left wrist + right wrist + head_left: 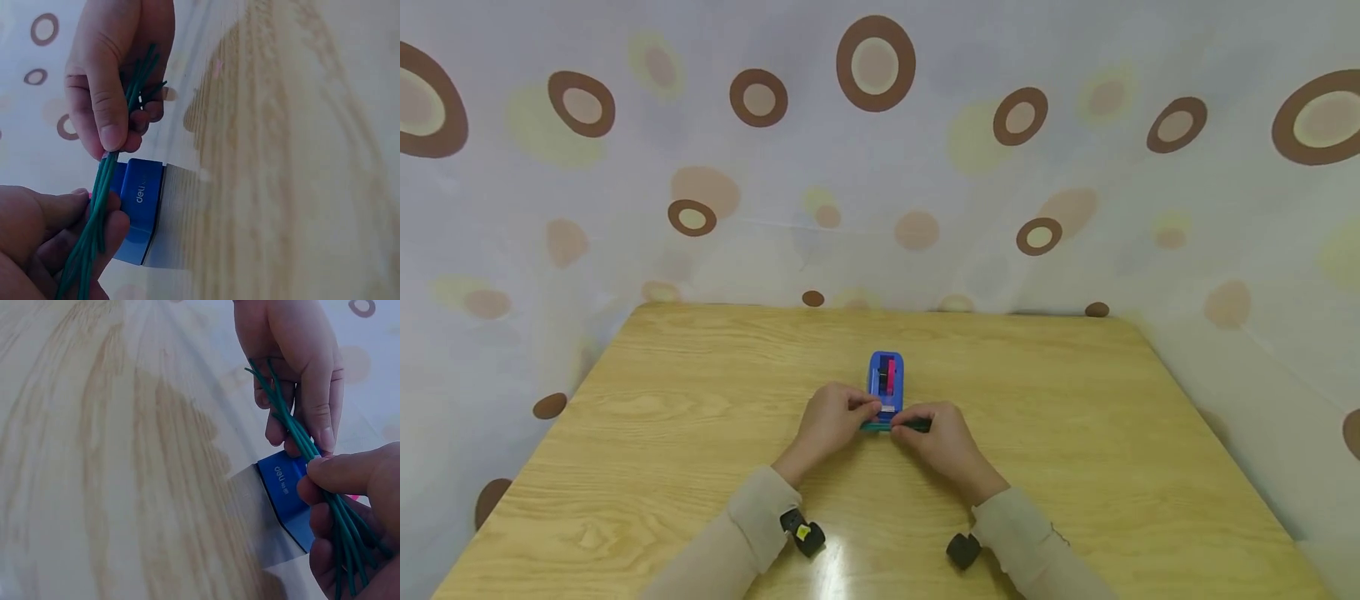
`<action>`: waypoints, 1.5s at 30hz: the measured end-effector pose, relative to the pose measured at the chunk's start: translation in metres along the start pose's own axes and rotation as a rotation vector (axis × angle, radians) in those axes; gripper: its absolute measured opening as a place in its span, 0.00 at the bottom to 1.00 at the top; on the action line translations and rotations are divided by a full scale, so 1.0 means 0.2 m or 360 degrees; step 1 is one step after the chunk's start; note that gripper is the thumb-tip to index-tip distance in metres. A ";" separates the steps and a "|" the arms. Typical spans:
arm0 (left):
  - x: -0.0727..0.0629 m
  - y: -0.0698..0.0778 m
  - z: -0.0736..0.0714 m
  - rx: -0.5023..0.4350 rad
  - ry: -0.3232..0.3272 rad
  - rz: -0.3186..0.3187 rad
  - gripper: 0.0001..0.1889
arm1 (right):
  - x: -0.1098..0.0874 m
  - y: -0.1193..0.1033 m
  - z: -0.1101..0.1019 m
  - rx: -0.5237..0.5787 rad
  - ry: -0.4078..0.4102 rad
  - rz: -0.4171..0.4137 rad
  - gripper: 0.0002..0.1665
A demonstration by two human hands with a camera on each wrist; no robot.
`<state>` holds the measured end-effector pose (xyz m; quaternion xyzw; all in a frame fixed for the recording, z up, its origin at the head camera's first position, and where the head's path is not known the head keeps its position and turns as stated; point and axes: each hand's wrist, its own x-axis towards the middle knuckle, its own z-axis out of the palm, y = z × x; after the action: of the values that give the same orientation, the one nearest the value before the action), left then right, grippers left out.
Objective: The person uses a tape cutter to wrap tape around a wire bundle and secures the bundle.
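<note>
Light wood-grain table (1075, 483); pale wall covering (820, 33) behind and at sides, brown-ringed ovals (876, 65); white glare (830, 568) at near side.

Fingers (109, 112) pinch green strands (100, 194) near blue deli-marked object (140, 215).

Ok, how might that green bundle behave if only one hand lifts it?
The green bundle may stay fairly stiff, as it runs nearly straight between the left hand and right hand. It is probably light, being just a handful of thin strands. Its loose ends could splay further, since they fan apart.
</note>
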<state>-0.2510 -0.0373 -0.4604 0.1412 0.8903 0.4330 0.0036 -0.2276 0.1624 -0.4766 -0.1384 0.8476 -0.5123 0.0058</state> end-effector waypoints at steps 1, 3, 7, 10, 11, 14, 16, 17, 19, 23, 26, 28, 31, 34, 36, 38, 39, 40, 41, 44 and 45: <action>0.00 0.01 0.00 0.0006 0.0010 0.0000 0.08 | 0.00 -0.01 0.00 0.0011 0.0001 0.0008 0.05; 0.00 0.02 -0.01 0.0027 0.0028 -0.0001 0.07 | 0.00 -0.02 -0.01 0.0022 0.0002 0.0021 0.06; -0.01 0.04 -0.03 0.0045 0.0036 0.0011 0.07 | 0.00 -0.06 -0.01 0.0020 0.0004 0.0038 0.06; -0.02 0.06 -0.05 0.0045 0.0037 0.0028 0.08 | 0.00 -0.08 -0.01 0.0005 0.0013 0.0051 0.06; -0.02 0.06 -0.05 0.0045 0.0035 0.0030 0.08 | 0.00 -0.09 -0.01 -0.0003 0.0014 0.0053 0.05; -0.03 0.07 -0.06 0.0043 0.0028 0.0040 0.08 | -0.01 -0.11 -0.01 -0.0015 0.0014 0.0056 0.05; -0.03 0.07 -0.07 0.0038 0.0022 0.0048 0.07 | -0.01 -0.12 -0.01 -0.0020 0.0012 0.0068 0.05; -0.04 0.08 -0.07 0.0037 0.0020 0.0055 0.07 | -0.01 -0.12 -0.01 -0.0024 0.0012 0.0069 0.05; -0.04 0.08 -0.07 0.0035 0.0018 0.0069 0.07 | -0.01 -0.13 -0.02 -0.0035 0.0013 0.0060 0.05; -0.05 0.09 -0.08 0.0042 0.0020 0.0100 0.06 | -0.02 -0.15 -0.03 -0.0036 0.0000 0.0040 0.05; -0.06 0.09 -0.08 0.0058 0.0019 0.0125 0.06 | -0.03 -0.16 -0.04 -0.0028 -0.0018 0.0017 0.05; -0.06 0.10 -0.09 0.0073 0.0017 0.0138 0.06 | -0.03 -0.16 -0.05 -0.0024 -0.0027 0.0002 0.05; -0.07 0.12 -0.09 0.0088 0.0011 0.0148 0.06 | -0.04 -0.16 -0.06 -0.0016 -0.0036 -0.0012 0.06; -0.08 0.13 -0.10 0.0094 -0.0009 0.0138 0.06 | -0.04 -0.16 -0.06 -0.0014 -0.0046 -0.0018 0.06; -0.08 0.15 -0.11 0.0099 -0.0027 0.0143 0.06 | -0.04 -0.17 -0.07 -0.0028 -0.0049 -0.0028 0.06; -0.09 0.16 -0.12 0.0107 -0.0051 0.0156 0.07 | -0.04 -0.17 -0.08 -0.0042 -0.0054 -0.0042 0.06; -0.09 0.16 -0.12 0.0109 -0.0063 0.0162 0.06 | -0.04 -0.18 -0.08 -0.0052 -0.0055 -0.0047 0.06; -0.10 0.17 -0.12 0.0115 -0.0075 0.0171 0.07 | -0.04 -0.18 -0.08 -0.0060 -0.0056 -0.0053 0.06; -0.10 0.18 -0.13 0.0118 -0.0086 0.0187 0.06 | -0.05 -0.19 -0.09 -0.0063 -0.0062 -0.0060 0.06; -0.11 0.19 -0.14 0.0137 -0.0109 0.0210 0.06 | -0.05 -0.21 -0.09 -0.0067 -0.0068 -0.0070 0.06; -0.11 0.19 -0.14 0.0145 -0.0115 0.0223 0.06 | -0.06 -0.21 -0.10 -0.0071 -0.0067 -0.0071 0.06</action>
<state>-0.2230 -0.0418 -0.4160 0.2187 0.8963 0.3858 -0.0010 -0.2099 0.1636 -0.4320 -0.1680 0.8552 -0.4902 0.0091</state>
